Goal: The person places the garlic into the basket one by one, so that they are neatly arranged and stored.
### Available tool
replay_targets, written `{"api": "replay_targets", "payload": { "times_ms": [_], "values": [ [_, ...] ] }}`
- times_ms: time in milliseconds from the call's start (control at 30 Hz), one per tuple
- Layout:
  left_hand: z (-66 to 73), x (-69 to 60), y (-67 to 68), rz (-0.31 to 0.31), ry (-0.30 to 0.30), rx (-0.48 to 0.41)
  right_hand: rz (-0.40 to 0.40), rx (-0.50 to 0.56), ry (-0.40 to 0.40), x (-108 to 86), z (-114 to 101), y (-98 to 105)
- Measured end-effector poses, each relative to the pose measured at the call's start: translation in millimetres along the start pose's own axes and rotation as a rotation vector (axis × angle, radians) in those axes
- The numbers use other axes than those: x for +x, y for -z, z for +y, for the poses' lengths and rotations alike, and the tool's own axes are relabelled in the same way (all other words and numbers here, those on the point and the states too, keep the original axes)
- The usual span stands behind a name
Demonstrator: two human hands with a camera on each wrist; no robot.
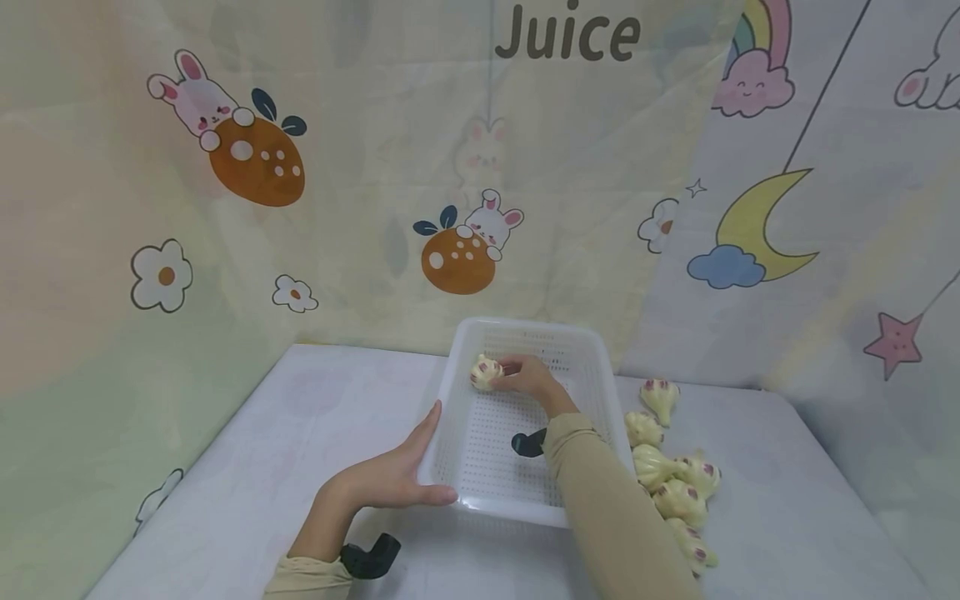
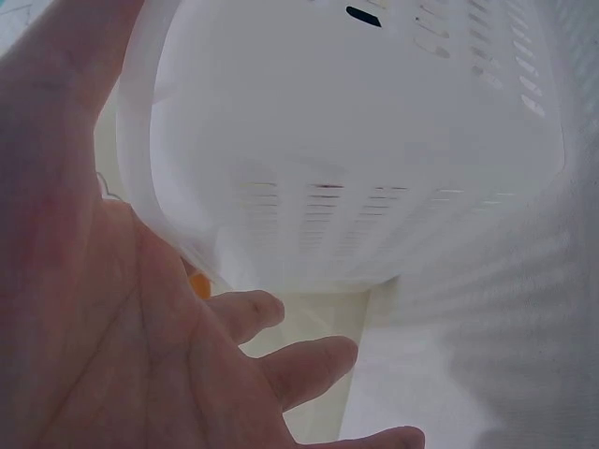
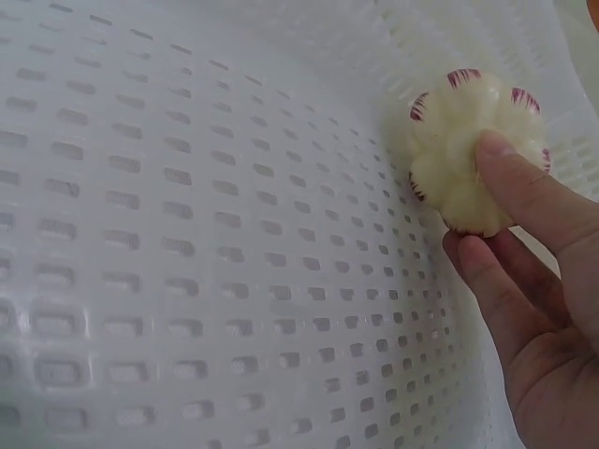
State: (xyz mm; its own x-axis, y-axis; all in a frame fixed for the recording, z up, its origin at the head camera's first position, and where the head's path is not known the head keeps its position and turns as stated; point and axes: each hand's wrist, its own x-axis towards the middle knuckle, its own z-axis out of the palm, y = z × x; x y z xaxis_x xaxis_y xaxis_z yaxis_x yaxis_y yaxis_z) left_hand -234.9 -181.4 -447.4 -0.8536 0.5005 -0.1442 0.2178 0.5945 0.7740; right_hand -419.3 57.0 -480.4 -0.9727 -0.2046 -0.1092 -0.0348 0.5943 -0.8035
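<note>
A garlic bulb (image 1: 486, 373), cream with purple streaks, is pinched between the thumb and fingers of my right hand (image 1: 531, 382). Both are inside the white plastic basket (image 1: 517, 507), near its far left corner. In the right wrist view the bulb (image 3: 473, 150) is seen close to the perforated wall, the thumb on its near face. My left hand (image 1: 393, 473) lies against the basket's near left corner, thumb along the front rim. Its fingers look mostly straight and spread beside the basket's outer side (image 2: 328, 122) in the left wrist view.
Several more garlic bulbs (image 1: 678, 500) lie in a loose row on the white table (image 1: 780, 483), right of the basket. Behind the table hangs a printed cloth (image 1: 360, 250). A black curved piece (image 1: 371, 557) is at the left wrist, another (image 1: 528, 443) at the right.
</note>
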Motion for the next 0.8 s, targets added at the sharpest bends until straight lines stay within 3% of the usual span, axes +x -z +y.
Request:
{"api": "replay_targets", "payload": {
  "times_ms": [467,800],
  "values": [
    [-2.0,-2.4,-0.2,0.010,0.020,0.015,-0.032,0.040,0.021,-3.2,-1.6,-0.2],
    [2.9,-2.5,-0.4,0.007,0.013,0.008,-0.031,0.006,0.000,-6.4,-1.4,3.2]
  ]
}}
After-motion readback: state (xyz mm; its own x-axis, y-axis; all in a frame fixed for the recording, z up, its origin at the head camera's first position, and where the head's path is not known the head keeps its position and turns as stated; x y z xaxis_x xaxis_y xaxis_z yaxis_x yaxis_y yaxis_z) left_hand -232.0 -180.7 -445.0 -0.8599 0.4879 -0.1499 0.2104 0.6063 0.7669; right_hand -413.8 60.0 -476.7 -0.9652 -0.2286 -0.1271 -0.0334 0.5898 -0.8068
